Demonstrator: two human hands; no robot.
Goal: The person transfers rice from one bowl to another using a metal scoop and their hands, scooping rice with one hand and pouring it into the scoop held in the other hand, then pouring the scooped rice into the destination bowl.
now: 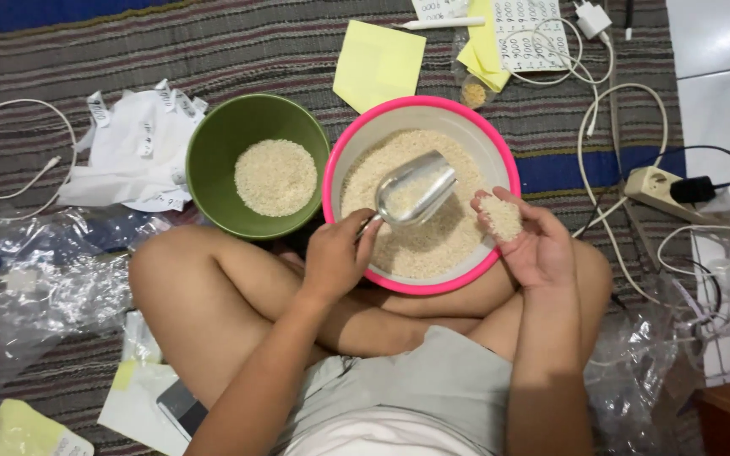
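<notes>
I sit cross-legged on a striped mat. My left hand (337, 253) grips the handle of a metal scoop (416, 188), which hovers over a pink-rimmed basin (337, 168) full of white rice. The scoop holds a little rice. My right hand (530, 238) is palm up at the basin's right rim, cupping a small heap of rice (501, 216). A green bowl (213, 143) with a smaller mound of rice stands to the left, touching the basin.
Clear plastic bags (52, 279) lie at the left and lower right. Crumpled white paper (141, 148), yellow paper sheets (379, 63) and a pen lie on the mat. White cables and a power strip (665, 187) with chargers lie at the right. A phone (183, 407) sits by my left knee.
</notes>
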